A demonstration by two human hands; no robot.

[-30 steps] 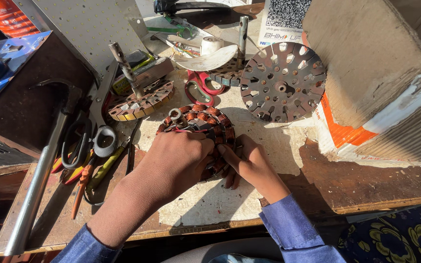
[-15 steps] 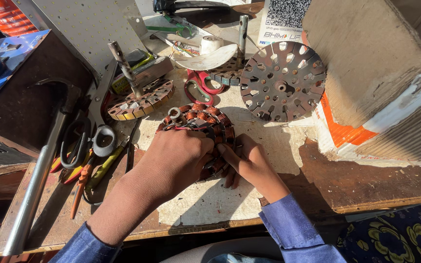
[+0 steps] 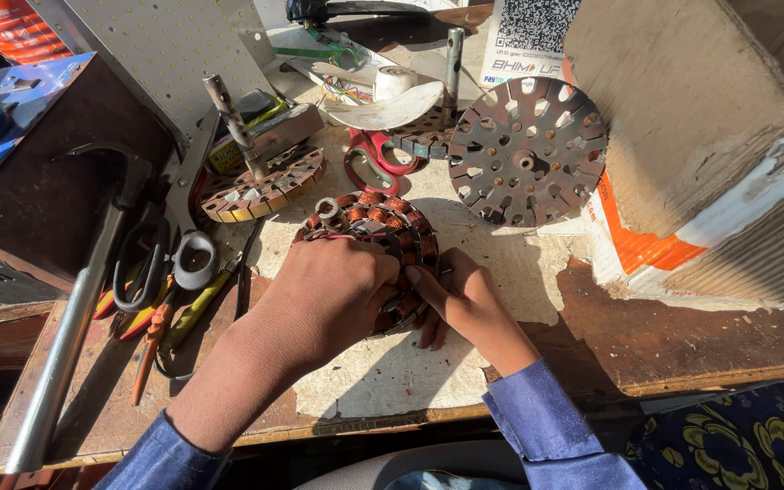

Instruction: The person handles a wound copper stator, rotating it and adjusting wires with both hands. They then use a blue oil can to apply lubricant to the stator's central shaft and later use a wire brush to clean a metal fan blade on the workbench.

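Stator under left hand, right hand beside

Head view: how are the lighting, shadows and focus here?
Head view: hard sunlight from the upper right; the cardboard box and paper under the wound stator glare pale, both hands throw dark shadows toward the bench edge, the lower corners are murky, focus is sharp throughout.

Both hands grip a copper-wound stator — workbench cluttered.
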